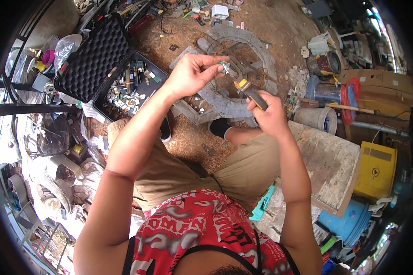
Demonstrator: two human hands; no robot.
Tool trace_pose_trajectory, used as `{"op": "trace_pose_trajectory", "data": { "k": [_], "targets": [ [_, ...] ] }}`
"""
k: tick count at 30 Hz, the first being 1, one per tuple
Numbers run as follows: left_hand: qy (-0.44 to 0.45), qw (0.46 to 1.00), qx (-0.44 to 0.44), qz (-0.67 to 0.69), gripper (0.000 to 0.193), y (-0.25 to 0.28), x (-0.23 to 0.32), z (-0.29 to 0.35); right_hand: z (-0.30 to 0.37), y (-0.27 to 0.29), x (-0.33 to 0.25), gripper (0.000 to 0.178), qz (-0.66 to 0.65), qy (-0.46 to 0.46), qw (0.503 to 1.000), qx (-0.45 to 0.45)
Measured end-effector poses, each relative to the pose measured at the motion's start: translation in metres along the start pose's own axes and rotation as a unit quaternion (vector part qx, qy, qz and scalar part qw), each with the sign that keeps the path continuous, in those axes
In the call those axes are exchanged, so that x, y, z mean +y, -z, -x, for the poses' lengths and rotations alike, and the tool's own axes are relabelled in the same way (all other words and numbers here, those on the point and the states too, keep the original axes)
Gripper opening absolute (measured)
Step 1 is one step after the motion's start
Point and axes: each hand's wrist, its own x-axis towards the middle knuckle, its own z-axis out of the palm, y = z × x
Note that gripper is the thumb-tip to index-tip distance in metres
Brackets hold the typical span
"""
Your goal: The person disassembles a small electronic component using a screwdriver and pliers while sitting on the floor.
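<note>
My left hand (193, 75) is raised over the ground and pinches a small piece of green circuit board with shiny metal (224, 68) between thumb and fingers. Just below and to the right, my right hand (270, 113) wraps round a tool with a yellow and black handle (256, 98). The tool's yellow end tilts up toward the small piece, a short gap apart from it. Its working tip does not stand out against the ground. Beneath both hands lies a grey ring-shaped frame (265, 50) with spokes.
Left of my left forearm, an open black case (96, 103) holds many small board pieces; its foam-lined lid (94, 57) leans back. A worn wooden board (328, 160) is beside my right leg, near a yellow box (375, 169), a blue container (348, 222) and a bucket (314, 118).
</note>
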Motion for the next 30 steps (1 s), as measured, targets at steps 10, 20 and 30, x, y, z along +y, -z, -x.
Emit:
{"op": "trace_pose_trajectory", "data": {
  "k": [10, 20, 30],
  "targets": [
    [-0.011, 0.991, 0.099, -0.093, 0.022, -0.009, 0.015, 0.012, 0.012, -0.028, -0.010, 0.019, 0.305, 0.158, 0.922, 0.178],
    [-0.005, 0.983, 0.131, 0.130, 0.030, -0.007, -0.006, -0.003, 0.028, -0.020, -0.013, 0.026, 0.028, 0.034, 0.994, 0.101],
    [0.005, 0.961, 0.079, 0.263, 0.022, -0.025, -0.023, -0.001, 0.013, -0.047, -0.022, 0.021, 0.008, 0.036, 0.977, 0.210]
  ]
}}
